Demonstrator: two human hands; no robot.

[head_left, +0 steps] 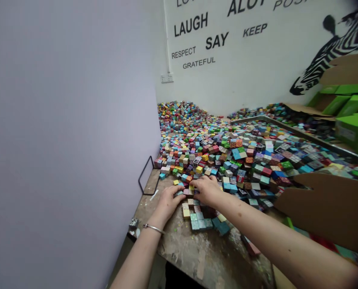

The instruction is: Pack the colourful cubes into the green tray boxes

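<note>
Small patterned boxes lie on a worn wooden table, and both my hands are down among them. My left hand (167,201), with a metal bangle at the wrist, has thumb and fingers around a pale small box (179,193). Just to its right, my right hand (208,190) has its fingers curled at a yellow small box (191,188), with its thumb lower down. Pinkish small boxes (187,192) sit between the two hands. Nearer to me, pale green boxes (200,222) stand pushed together, beside a cream box (186,214) and a dark teal box (222,227).
A large heap of colourful small boxes (197,140) spreads back to the wall. A pale panel (70,140) rises along the left. The table (193,257) has a black wire loop (140,180) at its left edge. Cardboard (320,208) and green cartons (354,130) stand right.
</note>
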